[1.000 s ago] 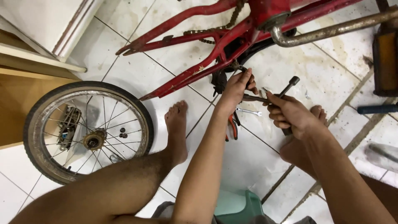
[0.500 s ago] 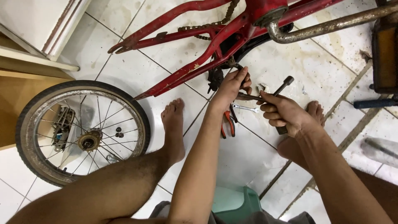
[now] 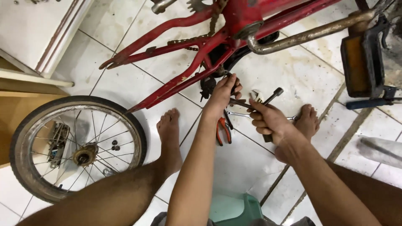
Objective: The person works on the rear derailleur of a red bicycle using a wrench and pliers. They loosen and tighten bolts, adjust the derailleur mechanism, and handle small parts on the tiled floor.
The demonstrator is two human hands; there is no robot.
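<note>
A red bicycle frame [image 3: 184, 79] lies upside down on the white tiled floor, its chain [image 3: 184, 42] hanging loose. My left hand [image 3: 224, 94] reaches under the frame's lower stay and pinches a small dark part by the black brake piece [image 3: 208, 87]. My right hand [image 3: 270, 121] is closed around a dark T-shaped socket wrench [image 3: 273, 97] whose head points up and right. A silver spanner [image 3: 239, 114] and orange-handled pliers [image 3: 222, 130] lie on the floor between my hands.
A detached spoked wheel [image 3: 77, 146] lies flat at the left. My bare feet [image 3: 169, 129] rest on the tiles. A rusty crank arm [image 3: 301, 37] with an orange-reflector pedal [image 3: 361, 62] sits at the upper right. A green stool edge [image 3: 234, 209] shows below.
The view has shifted, so the frame and wheel sit slightly lower and to the right. My left hand stays at the frame, and my right hand keeps hold of the wrench, now a little lower.
</note>
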